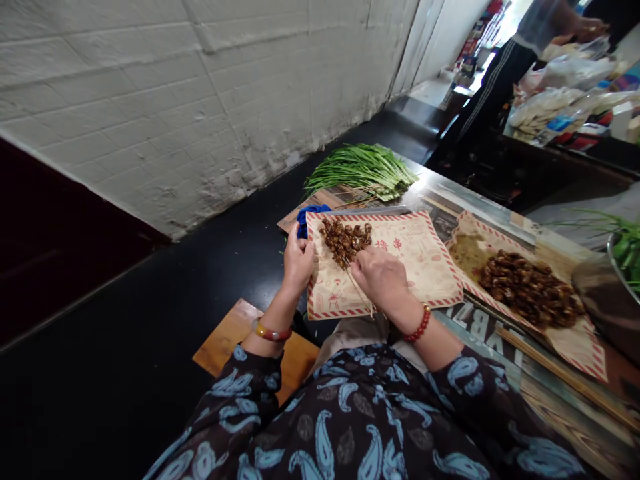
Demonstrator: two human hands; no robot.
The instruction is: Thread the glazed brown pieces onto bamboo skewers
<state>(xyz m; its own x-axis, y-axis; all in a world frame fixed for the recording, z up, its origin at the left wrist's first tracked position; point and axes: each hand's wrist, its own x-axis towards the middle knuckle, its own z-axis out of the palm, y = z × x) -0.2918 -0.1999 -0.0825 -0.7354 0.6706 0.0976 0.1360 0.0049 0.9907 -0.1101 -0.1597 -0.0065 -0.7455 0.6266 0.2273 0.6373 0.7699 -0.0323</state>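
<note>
Skewers (345, 240) of small, glossy brown pieces lie bunched on a printed sheet of paper (420, 280) with a red-striped border. The sheet lies over a tray whose grey rim (387, 210) shows at the back. My left hand (299, 263) grips the left edge of this paper-lined tray, thumb on top. My right hand (383, 280) is closed at the lower end of the skewers, and their thin sticks come out below the fist. Its fingertips are mostly hidden. A blue cloth (311, 217) sits just behind my left hand.
Green chives (365, 170) lie on a wooden board behind the tray. To the right, a heap of brown pieces (530, 287) rests on another striped sheet, beside a metal bowl (613, 250) with greens. Loose sticks (565, 373) lie nearer. A wooden stool (225, 343) stands low left; a person (505, 73) stands beyond.
</note>
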